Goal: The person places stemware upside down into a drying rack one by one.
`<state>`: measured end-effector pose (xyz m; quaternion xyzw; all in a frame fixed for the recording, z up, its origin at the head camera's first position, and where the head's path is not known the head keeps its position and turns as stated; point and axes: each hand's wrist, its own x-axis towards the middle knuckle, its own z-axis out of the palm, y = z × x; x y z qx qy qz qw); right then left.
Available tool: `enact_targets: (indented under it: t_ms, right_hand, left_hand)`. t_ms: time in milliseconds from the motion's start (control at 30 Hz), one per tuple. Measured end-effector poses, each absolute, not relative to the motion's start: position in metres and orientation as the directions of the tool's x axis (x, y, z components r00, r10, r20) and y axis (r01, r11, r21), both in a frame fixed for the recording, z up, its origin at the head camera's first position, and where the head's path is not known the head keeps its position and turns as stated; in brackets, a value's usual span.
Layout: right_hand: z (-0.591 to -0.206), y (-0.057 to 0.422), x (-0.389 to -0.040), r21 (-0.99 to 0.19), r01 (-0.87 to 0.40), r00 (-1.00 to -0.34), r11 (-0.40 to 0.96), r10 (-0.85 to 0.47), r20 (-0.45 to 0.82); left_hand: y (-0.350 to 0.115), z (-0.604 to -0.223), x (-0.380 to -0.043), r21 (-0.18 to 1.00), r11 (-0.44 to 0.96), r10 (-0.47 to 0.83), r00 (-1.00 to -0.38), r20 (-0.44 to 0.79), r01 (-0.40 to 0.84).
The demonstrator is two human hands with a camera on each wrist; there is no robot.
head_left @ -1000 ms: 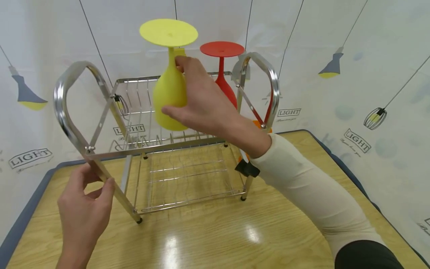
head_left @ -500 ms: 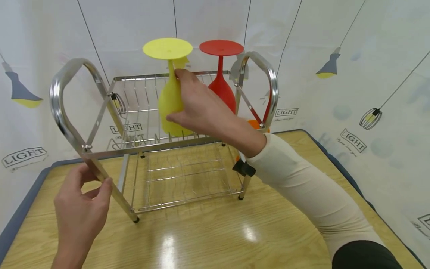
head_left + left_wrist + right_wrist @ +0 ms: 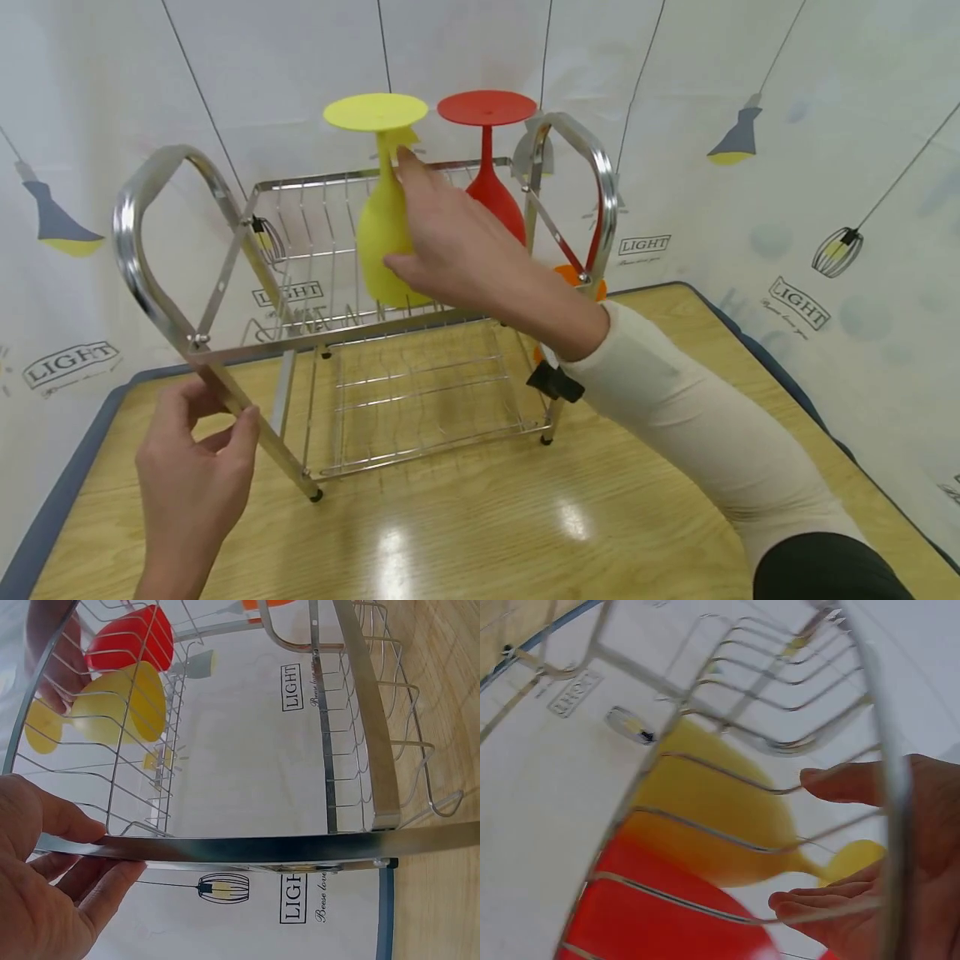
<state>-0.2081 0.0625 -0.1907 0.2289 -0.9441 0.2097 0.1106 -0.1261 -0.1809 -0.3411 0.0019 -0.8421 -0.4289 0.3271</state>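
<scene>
My left hand (image 3: 198,475) pinches the front left leg of a two-tier metal dish rack (image 3: 322,335), thumb on one side and fingers on the other. A yellow wine glass (image 3: 384,229) stands upside down on the upper tier, its round foot on top. Around its stem and bowl my right hand (image 3: 465,233) is spread; in the right wrist view, thumb and straight fingers (image 3: 810,904) stand apart with the stem between them. Just right of it, a red wine glass (image 3: 491,187) is likewise inverted, partly hidden behind my right hand.
An orange item (image 3: 592,282) shows at the rack's right side, mostly behind the forearm, with a black clip-like piece (image 3: 555,383) below. Under the rack lies a wooden table (image 3: 480,517); a lamp-printed backdrop (image 3: 750,183) rises behind.
The yellow wine glass has come down onto the upper tier with my right hand, whose fingers have since loosened. My left hand stays on the rack's leg.
</scene>
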Motion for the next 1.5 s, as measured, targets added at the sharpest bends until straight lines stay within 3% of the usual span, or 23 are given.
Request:
enact_targets:
  t_ms: [167, 533, 667, 833, 1033, 1500]
  right_hand:
    - [-0.18, 0.084, -0.179, -0.305, -0.495, -0.836, 0.813, -0.351, 0.421]
    - [-0.214, 0.144, -0.175, -0.237, -0.71, -0.58, 0.663, -0.361, 0.73]
    - [-0.213, 0.148, -0.15, -0.25, -0.747, -0.538, 0.616, -0.339, 0.772]
    - [-0.201, 0.145, -0.118, -0.314, -0.745, -0.555, 0.588, -0.286, 0.781]
    - [-0.218, 0.161, -0.113, -0.379, -0.707, -0.591, 0.597, -0.205, 0.78]
    - [-0.266, 0.196, -0.124, -0.552, -0.47, -0.805, 0.689, -0.078, 0.588]
  left_hand:
    - [-0.18, -0.341, -0.125, 0.728, 0.627, -0.281, -0.79, 0.544, 0.278]
    - [-0.179, -0.342, -0.125, 0.727, 0.629, -0.28, -0.793, 0.541, 0.274]
    - [-0.179, -0.343, -0.127, 0.736, 0.622, -0.289, -0.795, 0.534, 0.268]
    - [-0.178, -0.344, -0.126, 0.73, 0.636, -0.292, -0.796, 0.529, 0.252]
    - [-0.179, -0.344, -0.126, 0.726, 0.641, -0.282, -0.804, 0.523, 0.247]
    - [-0.179, -0.344, -0.125, 0.725, 0.638, -0.278, -0.8, 0.532, 0.26]
